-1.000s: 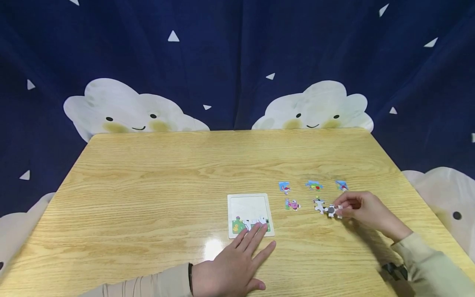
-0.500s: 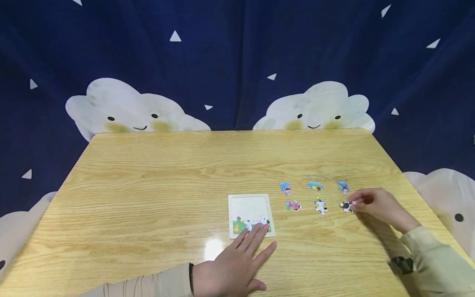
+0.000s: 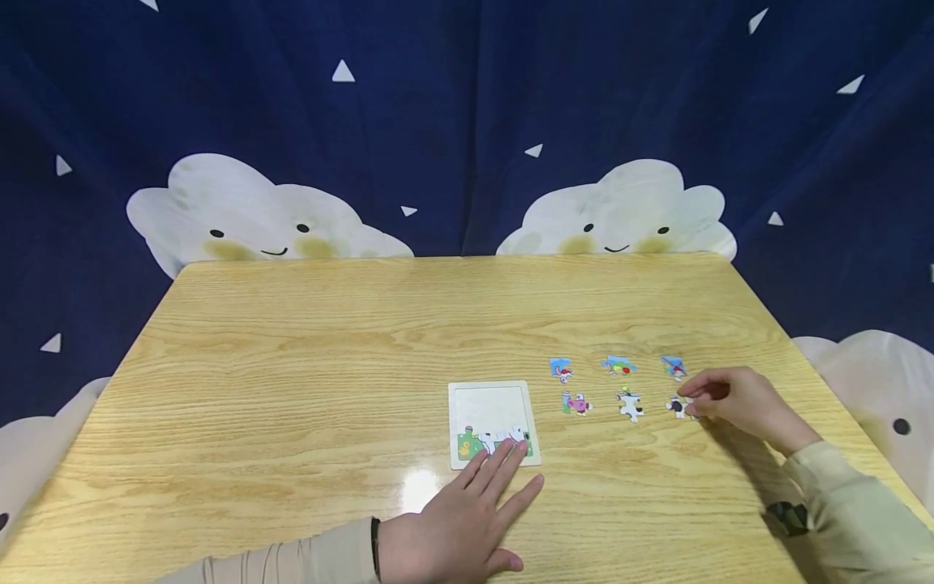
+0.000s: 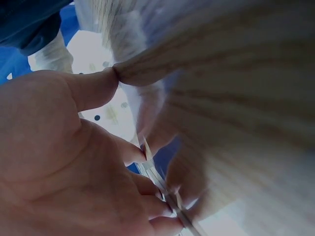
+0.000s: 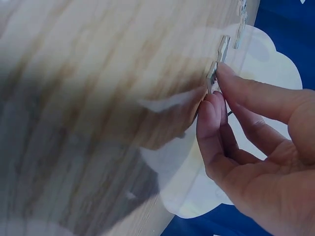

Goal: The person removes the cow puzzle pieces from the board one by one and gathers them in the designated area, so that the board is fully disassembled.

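A: Where is the puzzle tray (image 3: 492, 405), and how are the hands around it?
B: It lies flat on the bench (image 3: 292, 349). The left hand (image 3: 463, 519) has its fingers spread; some fingertips rest at the near rim of the tray. The right hand (image 3: 737, 401) is well to the right of the tray, and pinches the black-and-white piece (image 3: 677, 405) between thumb and fingers.
A: And the other pieces?
B: All are to the right of the tray. The pink piece (image 3: 578, 403) is nearest to its right rim, with a strip of wood between; the white piece (image 3: 630, 406) comes next. Three blue pieces (image 3: 619, 366) make a row a little beyond its far rim, apart from each other.
A: How much room is there?
B: Left of the tray the bench runs wide until its edge. Behind, it reaches to the curtain (image 3: 467, 122).
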Available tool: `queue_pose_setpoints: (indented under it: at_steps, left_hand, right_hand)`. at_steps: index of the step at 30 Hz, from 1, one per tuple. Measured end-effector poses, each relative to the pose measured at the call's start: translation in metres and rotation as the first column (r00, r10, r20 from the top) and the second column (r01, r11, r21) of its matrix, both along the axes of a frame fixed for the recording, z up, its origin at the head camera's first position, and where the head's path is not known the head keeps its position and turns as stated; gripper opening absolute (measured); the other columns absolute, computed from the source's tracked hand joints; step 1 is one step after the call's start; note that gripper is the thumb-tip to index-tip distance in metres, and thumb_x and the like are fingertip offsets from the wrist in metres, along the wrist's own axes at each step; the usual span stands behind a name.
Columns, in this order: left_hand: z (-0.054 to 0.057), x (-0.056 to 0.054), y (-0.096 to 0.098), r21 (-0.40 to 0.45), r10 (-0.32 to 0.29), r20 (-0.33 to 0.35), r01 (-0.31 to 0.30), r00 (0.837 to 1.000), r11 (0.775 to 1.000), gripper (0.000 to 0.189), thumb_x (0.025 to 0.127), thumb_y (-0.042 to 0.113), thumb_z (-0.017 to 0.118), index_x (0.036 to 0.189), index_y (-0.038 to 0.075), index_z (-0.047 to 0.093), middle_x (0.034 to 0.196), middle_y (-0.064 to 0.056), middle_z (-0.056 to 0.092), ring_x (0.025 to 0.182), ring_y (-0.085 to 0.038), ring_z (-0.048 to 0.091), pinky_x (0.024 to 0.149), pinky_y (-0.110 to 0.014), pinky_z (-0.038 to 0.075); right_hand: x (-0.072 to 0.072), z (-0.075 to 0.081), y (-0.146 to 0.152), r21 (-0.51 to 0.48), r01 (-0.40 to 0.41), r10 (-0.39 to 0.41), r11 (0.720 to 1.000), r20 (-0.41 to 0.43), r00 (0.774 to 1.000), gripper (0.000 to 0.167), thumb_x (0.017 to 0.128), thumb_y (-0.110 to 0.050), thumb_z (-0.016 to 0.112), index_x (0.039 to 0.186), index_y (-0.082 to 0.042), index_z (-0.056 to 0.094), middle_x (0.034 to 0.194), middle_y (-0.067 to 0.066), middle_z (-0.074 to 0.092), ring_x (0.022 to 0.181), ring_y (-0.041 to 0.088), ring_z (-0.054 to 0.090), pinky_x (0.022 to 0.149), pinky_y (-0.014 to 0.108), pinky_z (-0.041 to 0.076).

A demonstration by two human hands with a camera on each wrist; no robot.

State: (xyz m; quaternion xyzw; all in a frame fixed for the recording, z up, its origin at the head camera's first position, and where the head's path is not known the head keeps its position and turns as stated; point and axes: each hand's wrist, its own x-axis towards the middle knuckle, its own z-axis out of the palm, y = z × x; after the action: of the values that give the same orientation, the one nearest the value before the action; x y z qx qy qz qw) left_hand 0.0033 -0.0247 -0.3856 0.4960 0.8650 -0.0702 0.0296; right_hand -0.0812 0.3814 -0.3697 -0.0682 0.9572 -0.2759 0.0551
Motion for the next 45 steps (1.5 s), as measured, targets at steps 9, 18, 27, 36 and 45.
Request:
queue_pose_setpoints:
  at_steps: [9,18,27,36,45]
  left_hand:
    - [0.001,0.001,0.0,-0.02,0.01,0.017,-0.009,1.0,1.0,0.08,0.097,0.066,0.031,0.158,0.016,0.02,0.16,-0.023,0.012,0.148,-0.033,0.01,0.115,-0.04,0.026]
    - [0.003,0.001,-0.001,-0.024,0.034,0.077,-0.032,0.996,0.999,0.081,0.096,0.066,0.032,0.159,0.017,0.016,0.161,-0.022,0.007,0.149,-0.033,0.007,0.115,-0.041,0.023]
    - [0.004,0.002,0.0,-0.015,0.044,0.096,-0.043,0.994,0.999,0.08,0.097,0.064,0.032,0.159,0.017,0.016,0.162,-0.022,0.005,0.149,-0.032,0.006,0.116,-0.042,0.022]
    - [0.004,0.002,0.0,-0.024,0.04,0.105,-0.037,0.994,0.999,0.08,0.097,0.065,0.031,0.159,0.017,0.015,0.162,-0.022,0.004,0.149,-0.032,0.004,0.116,-0.043,0.022]
    - [0.001,0.002,0.003,-0.045,0.042,0.059,-0.04,0.997,0.998,0.08,0.096,0.067,0.03,0.159,0.019,0.017,0.162,-0.021,0.006,0.149,-0.031,0.005,0.115,-0.042,0.023]
  right_hand:
    - [0.003,0.005,-0.001,-0.019,0.011,-0.011,1.0,0.012,1.0,0.021,0.08,-0.009,0.08,0.098,-0.001,0.073,0.08,0.002,0.071,0.067,0.003,0.062,0.056,0.022,0.048]
    - [0.014,0.014,-0.025,-0.137,-0.074,0.069,0.988,-0.044,0.997,0.016,0.08,0.003,0.077,0.095,0.002,0.072,0.082,0.007,0.072,0.069,0.003,0.064,0.057,0.021,0.05]
    - [0.017,0.016,-0.068,-0.333,-0.215,0.232,0.918,0.012,0.973,0.014,0.086,0.007,0.069,0.1,0.007,0.069,0.089,0.014,0.072,0.076,0.01,0.069,0.064,0.025,0.055]
    - [0.011,0.007,-0.121,-0.346,-0.252,0.299,0.904,0.088,0.95,0.011,0.086,0.001,0.072,0.097,-0.002,0.072,0.09,0.006,0.072,0.078,0.014,0.068,0.068,0.027,0.055]
    - [0.001,0.004,-0.177,-0.38,-0.343,0.39,0.859,0.053,0.919,0.011,0.085,0.0,0.074,0.095,-0.002,0.072,0.089,0.006,0.073,0.076,0.014,0.068,0.065,0.025,0.053]
